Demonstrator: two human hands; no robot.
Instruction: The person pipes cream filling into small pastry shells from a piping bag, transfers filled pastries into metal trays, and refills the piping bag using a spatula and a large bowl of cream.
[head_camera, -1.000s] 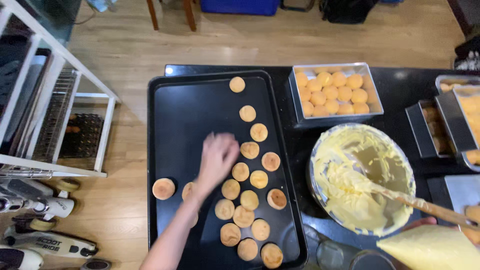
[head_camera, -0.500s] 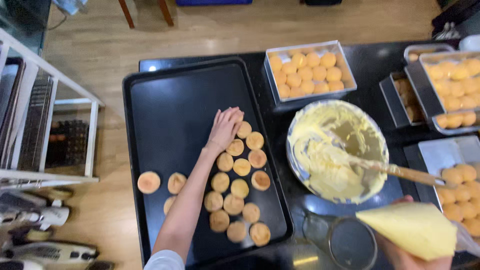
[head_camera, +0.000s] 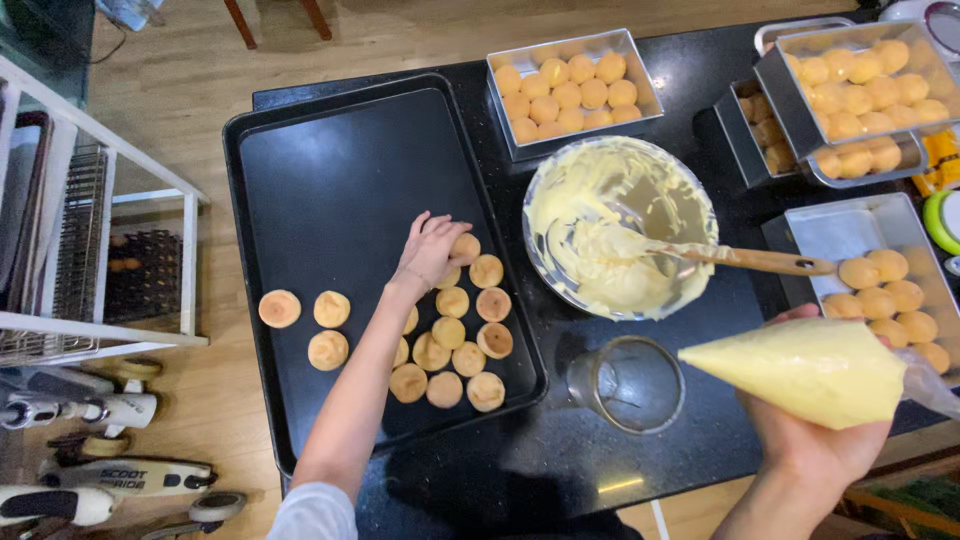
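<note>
My left hand (head_camera: 430, 250) rests flat on the black baking tray (head_camera: 330, 170), fingers spread, touching the top round pastry (head_camera: 465, 246) of a cluster of several golden pastry rounds (head_camera: 450, 330). Three more rounds (head_camera: 318, 318) lie apart at the tray's left side. My right hand (head_camera: 825, 440) holds a full yellow piping bag (head_camera: 800, 370), its tip pointing left above an empty glass (head_camera: 630, 382). A steel bowl of cream (head_camera: 620, 225) with a wooden-handled spatula (head_camera: 745, 260) stands between the tray and the bag.
Several metal tins of golden buns stand on the black counter: one behind the bowl (head_camera: 572, 88), stacked ones at the back right (head_camera: 850, 85), one at the right (head_camera: 885, 285). A white rack (head_camera: 100, 240) and scooters (head_camera: 100, 480) are on the wooden floor at left.
The view has shifted so the tray sits further right and lower. My left hand has drawn scattered rounds down the tray into the cluster. The piping bag has come further into view.
</note>
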